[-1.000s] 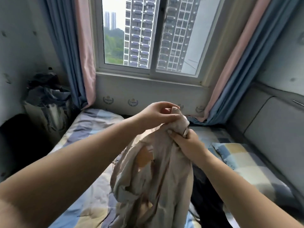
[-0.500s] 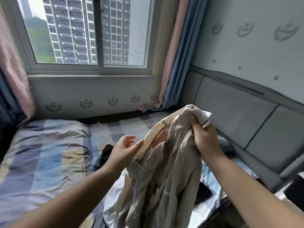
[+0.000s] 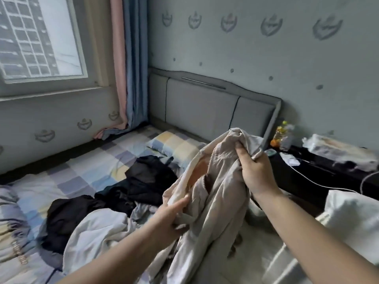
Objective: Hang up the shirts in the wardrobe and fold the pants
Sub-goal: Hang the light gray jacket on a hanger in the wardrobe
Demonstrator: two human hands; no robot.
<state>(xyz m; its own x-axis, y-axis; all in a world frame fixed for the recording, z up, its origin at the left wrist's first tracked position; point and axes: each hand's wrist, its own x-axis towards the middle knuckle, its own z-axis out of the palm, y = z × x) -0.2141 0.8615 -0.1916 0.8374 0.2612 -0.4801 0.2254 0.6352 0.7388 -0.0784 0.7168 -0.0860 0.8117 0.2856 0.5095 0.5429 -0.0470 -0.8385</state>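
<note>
The right hand [image 3: 255,173] gripped the bunched top of a beige zip-up shirt [image 3: 207,218], fingers curled tightly round the fabric. The left hand [image 3: 170,220] pinched a lower fold, thumb on top. The garment hung between them above the bed [image 3: 86,169], where dark clothes [image 3: 131,187] and a pale garment [image 3: 96,232] lay heaped. No hanger or wardrobe was visible. Held so crumpled, the shirt could likely slip, or snag at its open zip [image 3: 210,162].

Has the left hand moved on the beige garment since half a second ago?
Yes. The left hand was open, just off the beige garment; now it grips the cloth, well below the right hand.
</note>
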